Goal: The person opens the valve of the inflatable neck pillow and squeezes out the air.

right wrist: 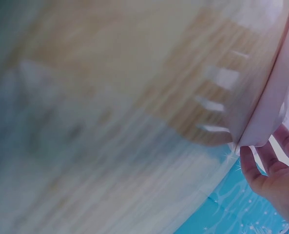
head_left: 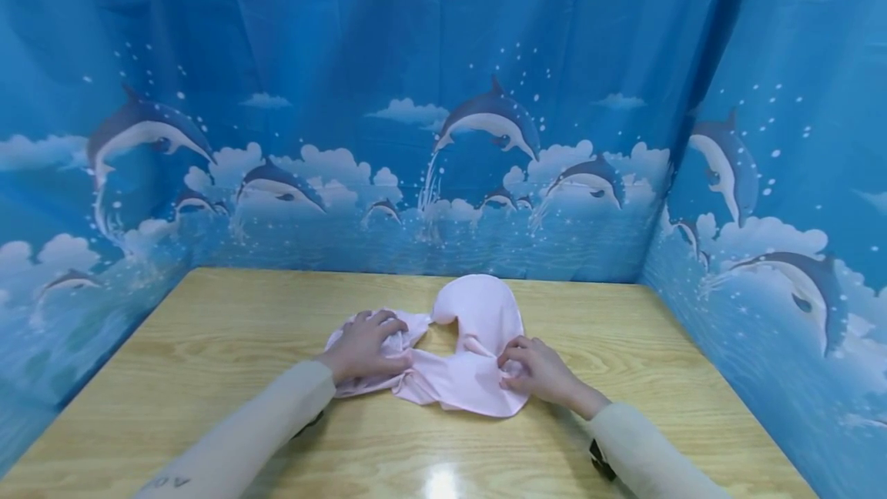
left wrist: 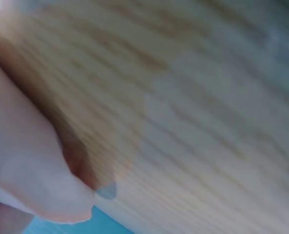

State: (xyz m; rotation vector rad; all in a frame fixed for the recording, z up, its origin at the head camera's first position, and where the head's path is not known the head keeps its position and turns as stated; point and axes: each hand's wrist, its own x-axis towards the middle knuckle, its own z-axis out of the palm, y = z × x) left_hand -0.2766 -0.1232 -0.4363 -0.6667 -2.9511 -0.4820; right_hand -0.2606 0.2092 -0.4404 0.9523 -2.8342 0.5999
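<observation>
Gathering the pink cloth (head_left: 457, 345) between them on the counter (head_left: 208, 345), both hands look mid-fold, the left hand (head_left: 363, 345) curled palm-down round a bunched end, the right hand (head_left: 537, 372) pinching the near edge, so next seems to call for drawing those ends together.

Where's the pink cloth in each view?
Head: pink cloth lies centre on the wooden table, left hand and right hand gripping its ends.
Left wrist: blurred pink fold at lower left.
Right wrist: pink edge at right, above the fingers.
Shared landmark: the table's wood grain.
</observation>
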